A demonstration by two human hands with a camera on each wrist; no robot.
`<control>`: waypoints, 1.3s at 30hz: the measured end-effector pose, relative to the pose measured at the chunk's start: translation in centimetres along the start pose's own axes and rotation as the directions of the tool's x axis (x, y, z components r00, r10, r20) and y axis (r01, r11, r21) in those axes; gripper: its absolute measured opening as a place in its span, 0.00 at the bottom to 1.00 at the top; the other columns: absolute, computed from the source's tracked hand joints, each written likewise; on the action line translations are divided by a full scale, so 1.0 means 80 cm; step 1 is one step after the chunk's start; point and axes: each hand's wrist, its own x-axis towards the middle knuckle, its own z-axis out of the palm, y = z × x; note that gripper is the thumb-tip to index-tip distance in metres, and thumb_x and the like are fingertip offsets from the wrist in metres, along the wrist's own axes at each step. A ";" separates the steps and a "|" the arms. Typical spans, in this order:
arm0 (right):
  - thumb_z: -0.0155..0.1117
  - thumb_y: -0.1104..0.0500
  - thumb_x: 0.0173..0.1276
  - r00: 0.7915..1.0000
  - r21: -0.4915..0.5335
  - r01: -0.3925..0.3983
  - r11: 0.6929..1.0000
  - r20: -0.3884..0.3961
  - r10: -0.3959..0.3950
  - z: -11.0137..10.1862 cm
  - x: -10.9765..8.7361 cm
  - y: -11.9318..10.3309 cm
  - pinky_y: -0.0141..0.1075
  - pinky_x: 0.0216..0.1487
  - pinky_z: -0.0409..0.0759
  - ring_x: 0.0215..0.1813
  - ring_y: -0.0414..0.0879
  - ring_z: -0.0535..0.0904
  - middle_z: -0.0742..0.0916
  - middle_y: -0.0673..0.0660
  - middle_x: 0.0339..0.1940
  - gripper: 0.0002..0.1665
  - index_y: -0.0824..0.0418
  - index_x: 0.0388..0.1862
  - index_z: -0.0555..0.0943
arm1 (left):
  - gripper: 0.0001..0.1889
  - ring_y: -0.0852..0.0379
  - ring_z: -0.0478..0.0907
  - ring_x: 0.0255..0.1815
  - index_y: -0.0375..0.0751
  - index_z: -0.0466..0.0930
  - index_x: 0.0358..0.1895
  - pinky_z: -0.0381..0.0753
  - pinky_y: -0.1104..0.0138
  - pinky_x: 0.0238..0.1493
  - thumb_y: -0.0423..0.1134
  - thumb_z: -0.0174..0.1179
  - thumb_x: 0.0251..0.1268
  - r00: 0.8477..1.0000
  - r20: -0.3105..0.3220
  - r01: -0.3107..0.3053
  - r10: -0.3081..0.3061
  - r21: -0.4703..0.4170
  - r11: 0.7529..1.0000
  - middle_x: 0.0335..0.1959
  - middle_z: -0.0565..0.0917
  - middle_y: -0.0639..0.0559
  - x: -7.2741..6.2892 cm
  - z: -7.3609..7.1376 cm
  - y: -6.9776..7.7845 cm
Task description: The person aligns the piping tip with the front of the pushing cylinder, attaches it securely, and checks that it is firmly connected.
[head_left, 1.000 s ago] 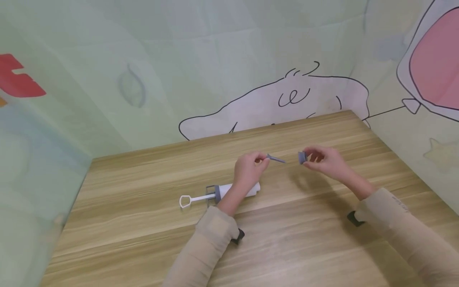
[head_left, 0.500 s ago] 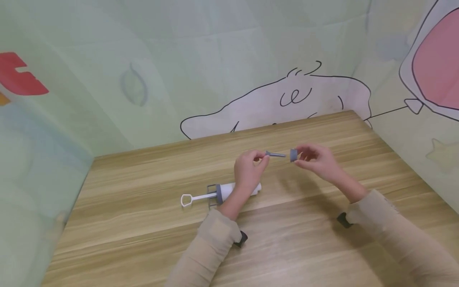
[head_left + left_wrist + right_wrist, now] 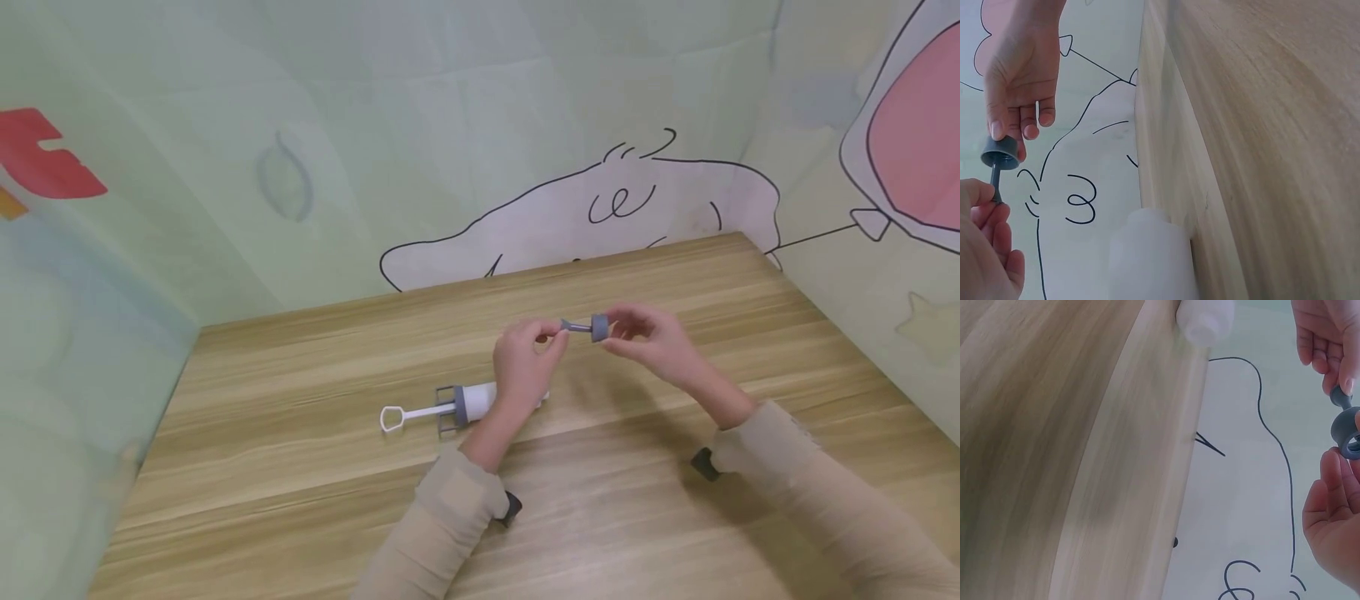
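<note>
My left hand (image 3: 522,362) pinches the flared end of a slim dark-grey nozzle (image 3: 578,327) between thumb and fingertips. Facing it, my right hand (image 3: 656,343) holds a short grey ring-shaped cap (image 3: 599,327) by its edge. The nozzle's narrow tip reaches into the cap; in the left wrist view the stem (image 3: 995,178) runs up inside the cap's hollow (image 3: 1000,154). The right wrist view shows the open hole through the ring (image 3: 1342,428). Below on the table lies a white plunger-type pastry syringe (image 3: 476,400) with a grey collar, partly hidden behind my left wrist.
The syringe's white pull handle (image 3: 392,418) points left. Both hands are raised over the wood-grain table (image 3: 300,483). A printed cloth backdrop (image 3: 450,150) rises behind the table and along its sides.
My right hand has moved left with the cap, closing the gap until the nozzle's tip went into it. My left hand has stayed nearly in place, the nozzle levelling out.
</note>
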 end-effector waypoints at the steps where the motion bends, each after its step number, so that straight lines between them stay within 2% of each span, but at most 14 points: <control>1: 0.64 0.63 0.54 1.000 0.000 0.006 1.000 0.003 -0.006 0.001 0.000 -0.001 0.30 0.33 0.76 0.32 0.37 0.75 0.81 0.56 0.33 0.19 0.66 0.45 0.76 | 0.07 0.58 0.78 0.31 0.42 0.82 0.30 0.73 0.69 0.38 0.42 0.60 0.52 1.000 -0.003 -0.005 0.005 -0.005 1.000 0.31 0.85 0.53 -0.001 0.000 0.000; 11: 0.64 0.65 0.54 0.999 0.041 0.027 0.999 0.019 -0.028 0.009 0.003 -0.005 0.29 0.35 0.76 0.33 0.37 0.74 0.82 0.62 0.36 0.18 0.68 0.45 0.75 | 0.07 0.59 0.78 0.32 0.41 0.83 0.31 0.75 0.74 0.38 0.41 0.61 0.52 1.000 0.027 -0.003 0.005 -0.086 0.996 0.33 0.85 0.52 -0.005 0.002 0.004; 21: 0.64 0.67 0.53 0.996 0.107 0.070 0.992 0.039 -0.074 0.016 0.003 -0.008 0.28 0.39 0.77 0.36 0.35 0.78 0.83 0.63 0.39 0.17 0.69 0.43 0.76 | 0.06 0.59 0.79 0.31 0.40 0.83 0.31 0.77 0.74 0.35 0.38 0.62 0.51 0.999 0.032 -0.026 0.031 -0.129 0.991 0.31 0.85 0.51 -0.006 0.004 0.007; 28: 0.63 0.66 0.54 0.997 0.133 0.050 0.990 0.058 -0.058 0.018 0.002 -0.010 0.27 0.42 0.76 0.38 0.34 0.78 0.83 0.62 0.39 0.17 0.69 0.44 0.76 | 0.06 0.60 0.79 0.31 0.40 0.84 0.31 0.75 0.77 0.33 0.37 0.62 0.51 0.997 0.076 0.006 0.006 -0.156 0.988 0.29 0.85 0.51 -0.006 0.003 0.007; 31: 0.63 0.66 0.54 0.996 0.124 0.052 0.991 0.059 -0.060 0.018 0.001 -0.012 0.27 0.39 0.76 0.36 0.35 0.77 0.83 0.60 0.37 0.17 0.68 0.44 0.76 | 0.06 0.60 0.79 0.32 0.40 0.83 0.32 0.75 0.77 0.34 0.37 0.61 0.52 0.995 0.103 0.015 0.001 -0.162 0.987 0.30 0.85 0.51 -0.006 0.003 0.006; 34: 0.63 0.66 0.54 0.996 0.110 0.062 0.992 0.057 -0.069 0.018 0.001 -0.011 0.27 0.36 0.76 0.33 0.36 0.76 0.83 0.61 0.35 0.17 0.68 0.44 0.76 | 0.06 0.60 0.79 0.32 0.40 0.83 0.33 0.75 0.76 0.35 0.36 0.61 0.53 0.993 0.120 0.003 0.017 -0.164 0.986 0.32 0.85 0.50 -0.006 0.003 0.004; 39: 0.63 0.68 0.54 0.996 0.120 0.059 0.991 0.055 -0.066 0.019 0.001 -0.009 0.27 0.38 0.77 0.35 0.34 0.77 0.83 0.65 0.37 0.17 0.71 0.44 0.75 | 0.06 0.59 0.79 0.36 0.40 0.83 0.34 0.76 0.74 0.40 0.36 0.60 0.54 0.988 0.141 -0.047 0.070 -0.164 0.985 0.34 0.85 0.50 -0.006 0.003 0.002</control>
